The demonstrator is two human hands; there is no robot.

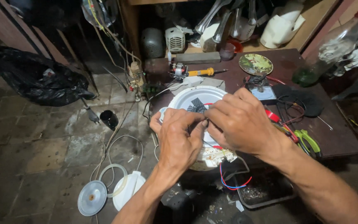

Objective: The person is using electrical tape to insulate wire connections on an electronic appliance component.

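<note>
A round white appliance housing (195, 97) lies on the near edge of a dark low table (336, 137), with a dark vaned part at its middle. My left hand (179, 139) and my right hand (239, 120) meet over it, fingers pinched together on a thin dark wire. A white terminal block with red and blue wires (228, 180) hangs below the housing, partly hidden by my hands.
On the table lie a yellow-handled screwdriver (201, 71), a small multimeter (264, 92), green-handled pliers (307, 141) and a round patterned disc (255, 64). On the tiled floor sit a grey disc (92, 198), a white lid (129, 191), a cord and a black bag (38, 79).
</note>
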